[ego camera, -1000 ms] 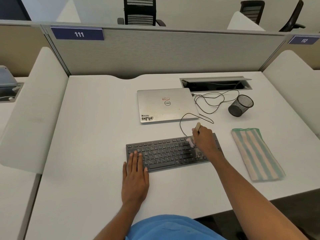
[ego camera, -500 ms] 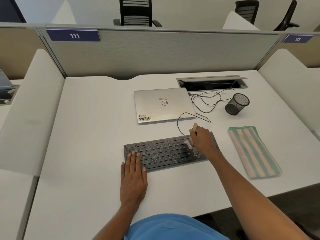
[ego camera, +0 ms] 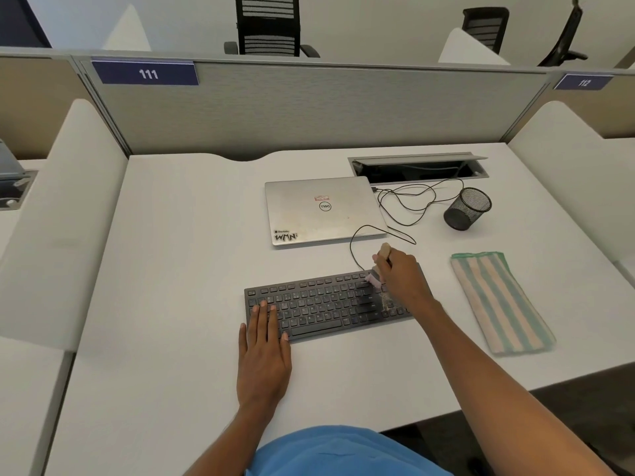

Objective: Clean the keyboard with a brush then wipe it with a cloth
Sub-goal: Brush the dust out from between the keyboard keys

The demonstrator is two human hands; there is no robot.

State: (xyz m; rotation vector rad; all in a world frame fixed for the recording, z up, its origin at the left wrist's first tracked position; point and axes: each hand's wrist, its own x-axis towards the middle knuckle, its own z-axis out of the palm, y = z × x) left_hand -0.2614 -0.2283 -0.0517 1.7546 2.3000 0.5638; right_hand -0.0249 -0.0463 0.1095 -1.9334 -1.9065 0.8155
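The right hand (ego camera: 402,278) is gripping the small wooden-handled brush (ego camera: 378,269) over the flat black keyboard (ego camera: 323,305) — the left hand (ego camera: 263,355) is lying flat, fingers straight, pressing its left end.

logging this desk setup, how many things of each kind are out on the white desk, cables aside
black flat keyboard: 1
closed silver laptop: 1
black wire-mesh pen cup: 1
green and peach striped cloth: 1
small pale-handled brush, held in the right hand: 1
total: 5
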